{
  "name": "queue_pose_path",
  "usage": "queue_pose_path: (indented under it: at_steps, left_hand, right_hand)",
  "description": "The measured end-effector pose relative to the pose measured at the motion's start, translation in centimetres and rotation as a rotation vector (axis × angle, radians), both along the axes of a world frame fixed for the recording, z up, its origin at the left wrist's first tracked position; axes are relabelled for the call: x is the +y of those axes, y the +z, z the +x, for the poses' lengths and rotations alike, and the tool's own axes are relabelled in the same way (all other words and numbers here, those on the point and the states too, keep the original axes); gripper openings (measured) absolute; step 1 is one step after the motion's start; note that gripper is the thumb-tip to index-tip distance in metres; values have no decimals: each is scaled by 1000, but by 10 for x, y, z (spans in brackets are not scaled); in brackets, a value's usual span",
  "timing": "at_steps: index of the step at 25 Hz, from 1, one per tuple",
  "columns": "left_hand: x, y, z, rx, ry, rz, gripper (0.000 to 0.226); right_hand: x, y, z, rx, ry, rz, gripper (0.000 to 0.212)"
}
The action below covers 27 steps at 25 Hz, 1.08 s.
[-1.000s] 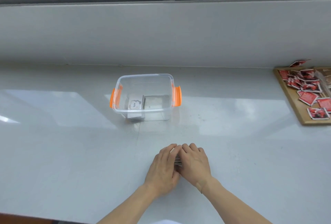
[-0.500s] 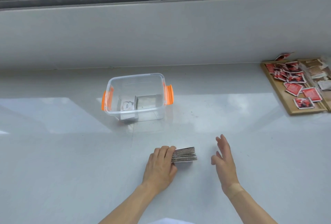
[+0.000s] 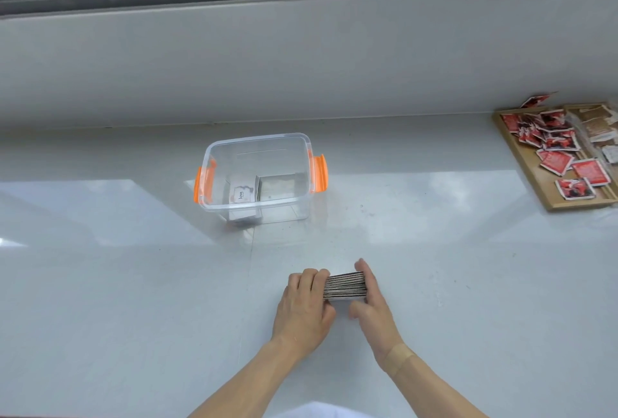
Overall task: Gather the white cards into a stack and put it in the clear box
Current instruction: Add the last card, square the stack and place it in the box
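Note:
A stack of white cards stands on edge on the grey counter, its striped edges facing up. My left hand presses on the stack's left side, and my right hand lies flat against its right side. Together they squeeze the cards. The clear box with orange latches sits farther back and left of the hands. Inside it lie two other card stacks; one shows the word "love".
A wooden tray at the far right holds several red and brown sachets. A grey wall and a dark window frame rise behind the counter.
My right hand, lifted off and apart from the stack half a second ago, has come back against its right side. The view has shifted slightly.

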<state>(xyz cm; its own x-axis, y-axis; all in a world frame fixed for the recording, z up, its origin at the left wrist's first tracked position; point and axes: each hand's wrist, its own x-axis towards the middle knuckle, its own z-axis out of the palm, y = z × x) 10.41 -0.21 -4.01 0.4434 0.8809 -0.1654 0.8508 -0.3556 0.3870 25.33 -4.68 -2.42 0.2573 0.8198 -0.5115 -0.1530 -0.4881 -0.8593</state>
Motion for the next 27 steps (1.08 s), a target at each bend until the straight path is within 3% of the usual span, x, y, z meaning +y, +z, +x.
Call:
queue_pose_path:
  at_steps: [4, 7, 9, 11, 13, 15, 19, 27]
  left_hand:
    - [0, 0, -2, 12, -6, 9, 50]
    - [1, -1, -3, 16, -17, 7, 49]
    - [2, -1, -4, 28, -32, 12, 49]
    - [3, -1, -4, 19, -33, 17, 49]
    - [3, -2, -5, 28, -47, 19, 50]
    - [4, -2, -6, 44, -65, 17, 50]
    - [10, -1, -12, 54, -107, 12, 51]
    - [23, 0, -28, -49, -52, -51, 35]
  right_hand:
    - [1, -3, -7, -48, -33, 49, 88]
    - [1, -4, -5, -163, 162, 33, 91]
    - [6, -4, 6, -320, 287, 31, 94]
    - [13, -3, 19, -595, 454, 71, 94]
    - [20, -3, 23, -851, 600, 142, 83]
    - [25, -5, 21, -977, 685, 232, 65]
    - [29, -11, 18, -1084, 749, 306, 41]
    - [29, -12, 16, -1120, 825, 290, 37]
